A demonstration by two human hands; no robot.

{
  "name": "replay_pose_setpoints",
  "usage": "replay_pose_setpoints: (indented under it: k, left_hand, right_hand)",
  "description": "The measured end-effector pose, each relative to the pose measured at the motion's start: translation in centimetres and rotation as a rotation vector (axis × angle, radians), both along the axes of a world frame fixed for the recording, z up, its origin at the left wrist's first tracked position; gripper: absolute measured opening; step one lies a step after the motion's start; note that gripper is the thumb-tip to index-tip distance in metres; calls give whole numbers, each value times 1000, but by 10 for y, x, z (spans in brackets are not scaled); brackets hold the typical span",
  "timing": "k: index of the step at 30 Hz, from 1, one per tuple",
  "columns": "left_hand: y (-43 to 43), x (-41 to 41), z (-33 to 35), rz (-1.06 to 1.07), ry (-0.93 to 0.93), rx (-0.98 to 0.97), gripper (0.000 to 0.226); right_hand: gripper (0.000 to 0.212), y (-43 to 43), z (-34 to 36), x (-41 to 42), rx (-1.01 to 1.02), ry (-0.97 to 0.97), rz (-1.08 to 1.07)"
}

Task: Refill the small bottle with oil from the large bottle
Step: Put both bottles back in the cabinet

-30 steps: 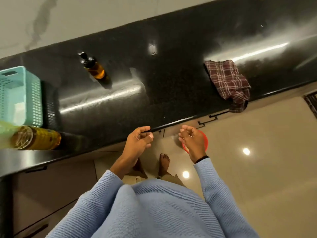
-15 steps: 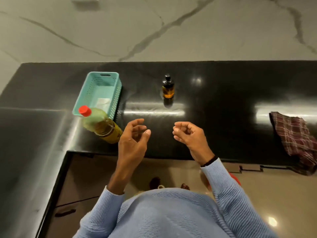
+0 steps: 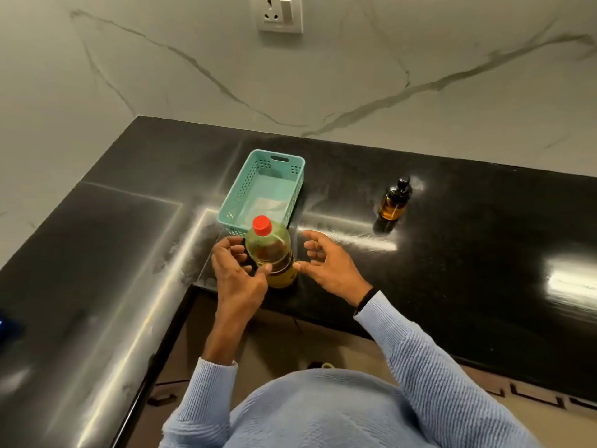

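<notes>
Head view: the left hand [image 3: 239, 276] and right hand [image 3: 329, 266], fingers loosely curved and gripping nothing, flank the large clear plastic oil bottle [image 3: 271, 250] with a red screw cap [image 3: 261, 225]. The bottle stands upright near the front edge of the black polished stone counter [image 3: 452, 253], and its yellow label is illegible. Just behind it sits a teal perforated plastic basket [image 3: 235, 195]. Farther right, well apart, stands the small amber glass bottle [image 3: 392, 205] with a black top.

We are flanking the large bottle [image 3: 269, 252] with left hand [image 3: 237, 274] and right hand [image 3: 329, 265] at the counter's [image 3: 468, 270] near edge, basket [image 3: 239, 192] sitting just behind it, small bottle [image 3: 393, 202] standing farther right.
</notes>
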State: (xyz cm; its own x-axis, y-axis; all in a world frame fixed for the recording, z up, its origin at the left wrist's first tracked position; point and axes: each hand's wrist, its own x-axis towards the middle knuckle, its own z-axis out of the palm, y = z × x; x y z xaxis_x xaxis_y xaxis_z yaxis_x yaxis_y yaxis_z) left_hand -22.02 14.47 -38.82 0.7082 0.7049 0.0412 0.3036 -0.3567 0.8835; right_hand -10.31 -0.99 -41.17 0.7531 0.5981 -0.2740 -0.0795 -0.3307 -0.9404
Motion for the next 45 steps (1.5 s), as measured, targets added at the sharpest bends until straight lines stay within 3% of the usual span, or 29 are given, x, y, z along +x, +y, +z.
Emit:
replay_pose_setpoints:
  k: [4,8,18,23,29,36,45]
  left_hand:
    - [26,8,-19,-204,102,-178,84]
    - [40,12,-25,-350,77,-297,76]
    - [46,16,-20,-382,7,-278,52]
    - [35,20,6,-424,-63,-253,54]
    - [7,34,86,-441,-243,-155,41]
    - [-33,61,208,-535,-494,-96,38]
    - [-80,85,329,-567,-692,64,57]
  right_hand:
    - [85,12,-1,5,-22,-26,81]
    - [77,23,-2,8,-33,-82,154]
    - [73,31,-2,11,-34,-195,133]
    - [65,19,24,11,65,-216,74]
    - [59,-12,110,11,233,-275,2]
    - [41,-58,247,13,301,-543,-87]
    - [36,-108,373,17,309,-804,-196]
